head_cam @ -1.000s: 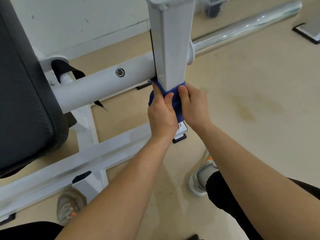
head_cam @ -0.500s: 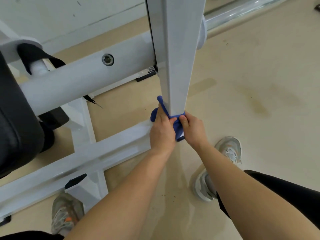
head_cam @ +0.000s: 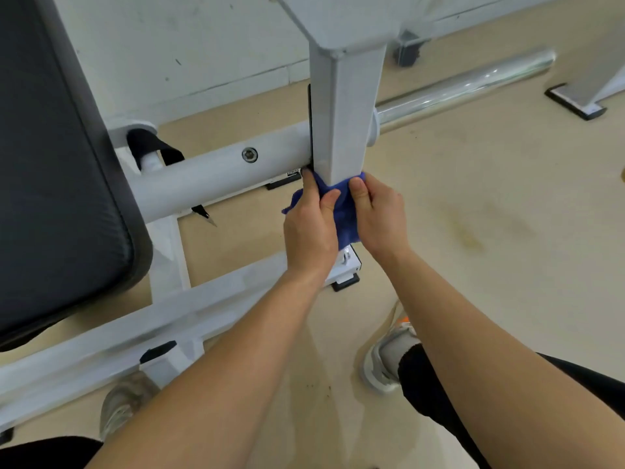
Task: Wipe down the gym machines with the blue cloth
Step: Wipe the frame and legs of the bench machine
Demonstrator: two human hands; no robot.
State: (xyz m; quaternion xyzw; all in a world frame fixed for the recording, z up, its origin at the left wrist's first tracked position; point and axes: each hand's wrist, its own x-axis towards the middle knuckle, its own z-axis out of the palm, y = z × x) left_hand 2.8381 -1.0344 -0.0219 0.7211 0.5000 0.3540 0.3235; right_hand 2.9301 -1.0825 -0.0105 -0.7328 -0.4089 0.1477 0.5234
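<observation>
- Blue cloth [head_cam: 343, 214]: wrapped round the white post [head_cam: 345, 113], near its lower end.
- Left hand [head_cam: 309, 231], right hand [head_cam: 382, 214]: fingers curled, cloth gripped against the post.
- Progress: post under wiping; black pad [head_cam: 50, 164] and remaining frame [head_cam: 203, 299] judged outstanding.

Person is wearing black trousers [head_cam: 429, 387] and grey-white trainers [head_cam: 385, 362], right one showing orange trim; both forearms [head_cam: 236, 350] are showing bare.

Up they come again: the left hand [head_cam: 309, 228] and right hand [head_cam: 380, 214] have slid the blue cloth [head_cam: 346, 221] back up the white post [head_cam: 345, 113], away from its foot [head_cam: 345, 267] where they were 0.5 seconds ago, level with the round crossbar [head_cam: 220, 177] once more.
</observation>
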